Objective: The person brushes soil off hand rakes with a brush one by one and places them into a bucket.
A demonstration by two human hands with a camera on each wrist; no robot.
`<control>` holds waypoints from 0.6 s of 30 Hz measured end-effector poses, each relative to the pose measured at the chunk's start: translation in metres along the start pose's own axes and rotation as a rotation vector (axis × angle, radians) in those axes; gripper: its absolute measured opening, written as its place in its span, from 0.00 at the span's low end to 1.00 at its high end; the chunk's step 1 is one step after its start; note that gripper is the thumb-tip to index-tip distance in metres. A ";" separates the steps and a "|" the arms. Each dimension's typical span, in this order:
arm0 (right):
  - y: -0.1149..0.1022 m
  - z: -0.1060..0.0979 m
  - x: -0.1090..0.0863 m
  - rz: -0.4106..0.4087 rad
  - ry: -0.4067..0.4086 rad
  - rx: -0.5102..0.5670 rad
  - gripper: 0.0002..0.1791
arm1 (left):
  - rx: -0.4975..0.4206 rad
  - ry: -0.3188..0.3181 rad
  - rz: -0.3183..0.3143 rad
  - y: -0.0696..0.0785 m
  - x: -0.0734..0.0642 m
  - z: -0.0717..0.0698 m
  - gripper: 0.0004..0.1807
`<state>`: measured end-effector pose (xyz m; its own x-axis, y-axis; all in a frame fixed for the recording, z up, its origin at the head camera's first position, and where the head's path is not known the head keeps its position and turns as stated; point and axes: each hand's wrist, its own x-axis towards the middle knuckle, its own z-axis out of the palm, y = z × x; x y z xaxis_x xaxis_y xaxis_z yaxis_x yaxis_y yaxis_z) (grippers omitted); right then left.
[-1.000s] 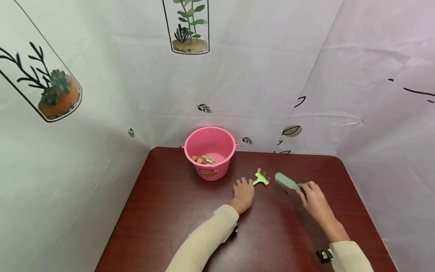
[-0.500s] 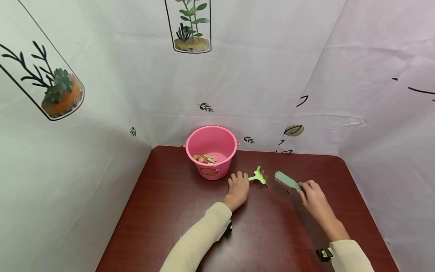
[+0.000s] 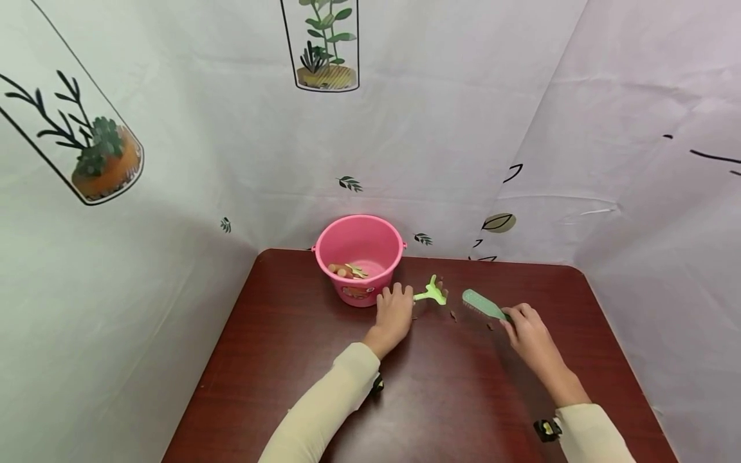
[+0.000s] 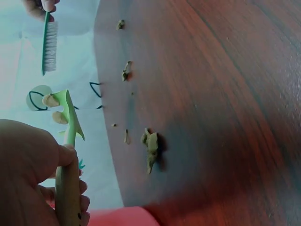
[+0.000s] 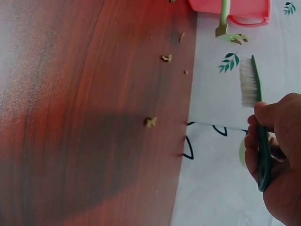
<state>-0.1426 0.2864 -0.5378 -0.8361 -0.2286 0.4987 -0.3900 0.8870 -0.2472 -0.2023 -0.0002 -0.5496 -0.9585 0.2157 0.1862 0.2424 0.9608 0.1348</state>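
My left hand grips the wooden handle of a small light-green garden rake. The rake's head is raised above the table, with brownish lumps caught on its tines. To the right, my right hand holds a green brush by its dark handle, white bristles facing the rake side. A short gap separates brush and rake. Brown dried bits lie scattered on the table below both tools. The pink bucket stands just behind and left of the left hand.
Inside the bucket lie tools with wooden handles and light-green heads. All of this is on a dark red-brown wooden table. A white cloth printed with plants hangs close behind and along the sides.
My left hand has moved left and away from me toward the bucket, carrying the rake and its lumps off the table bits. My right hand and brush have shifted slightly left.
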 end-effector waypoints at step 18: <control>-0.020 -0.001 0.034 -0.133 0.033 0.036 0.16 | 0.093 0.027 0.118 -0.018 0.000 -0.032 0.09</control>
<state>-0.1624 0.2617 -0.5150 -0.7632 -0.3290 0.5561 -0.5103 0.8348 -0.2064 -0.2014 -0.0231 -0.5211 -0.9195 0.3242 0.2222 0.3369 0.9413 0.0204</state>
